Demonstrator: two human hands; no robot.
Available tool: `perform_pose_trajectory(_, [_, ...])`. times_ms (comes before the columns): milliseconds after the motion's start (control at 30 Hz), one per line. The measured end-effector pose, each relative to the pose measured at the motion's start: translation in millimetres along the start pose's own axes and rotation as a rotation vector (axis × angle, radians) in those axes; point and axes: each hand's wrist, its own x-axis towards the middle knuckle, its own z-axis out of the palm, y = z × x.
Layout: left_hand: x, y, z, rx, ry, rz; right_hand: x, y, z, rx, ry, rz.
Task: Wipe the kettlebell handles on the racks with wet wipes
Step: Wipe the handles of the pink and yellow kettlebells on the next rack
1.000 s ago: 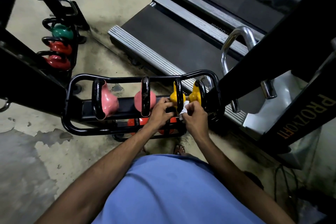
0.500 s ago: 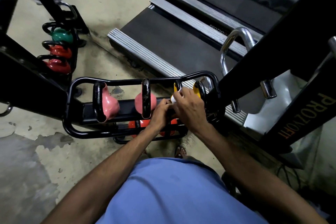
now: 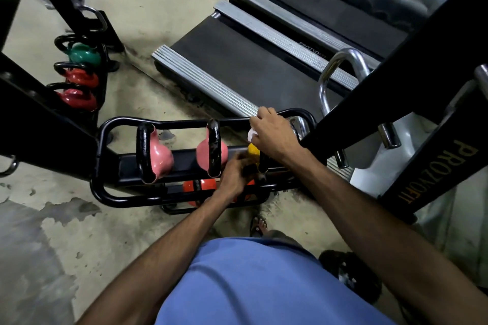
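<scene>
On the near rack (image 3: 124, 199), the left hand (image 3: 235, 174) is laid against the one yellow kettlebell (image 3: 253, 152) in view, its grip too blurred to tell. Just beyond, one wet wipe (image 3: 250, 135) is pinched in the curled right hand (image 3: 274, 134) by the far rail. Two pink kettlebells (image 3: 159, 158) are racked to the left. Farther off, one green kettlebell (image 3: 84, 54) and two red kettlebells (image 3: 79, 78) are stacked.

right grip (image 3: 274, 137) pinches a white wipe (image 3: 250, 135) above the yellow kettlebell (image 3: 253, 152) that the left grip (image 3: 235, 174) holds.

Yellow kettlebell (image 3: 253, 152) on black rack (image 3: 184, 123), crumpled white wipe (image 3: 250, 135) just above.
</scene>
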Motion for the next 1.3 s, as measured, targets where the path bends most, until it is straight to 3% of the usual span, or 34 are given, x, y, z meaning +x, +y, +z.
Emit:
perform_pose_trajectory(100, [8.8,-15.5,2.9,0.109,0.029,0.109,-31.9,-5.2,7.1,0.209,0.112,0.140])
perform_pose_trajectory(267, [3.0,-11.4,3.6,0.207,-0.070,0.129,-82.4,-20.7,22.8,0.516,0.176,0.378])
perform_pose_trajectory(467, [-6.1,-9.1,3.0,0.274,-0.016,0.156,-95.4,-1.9,6.7,0.591,0.208,0.547])
perform_pose_trajectory(667, [-58.3,28.2,4.6,0.271,0.206,0.235,-65.5,55.4,-27.9,0.475,0.300,0.402])
perform_pose_trajectory(833, [-61.7,60.9,38.4,0.280,0.136,0.300,-27.5,76.5,-20.0,0.227,0.112,0.291])
perform_pose_trajectory(1033, [-18.2,83.4,90.0,0.258,0.166,0.124,0.7,74.5,-16.2,0.084,-0.197,0.184])
perform_pose_trajectory(1167, [-5.6,76.7,105.2,0.219,0.191,0.000,3.6,74.3,-13.7,0.008,-0.238,0.003])
perform_pose_trajectory(1300, [1.1,77.3,110.4,0.254,0.187,-0.058,-7.1,86.1,-10.5,0.078,-0.182,0.060])
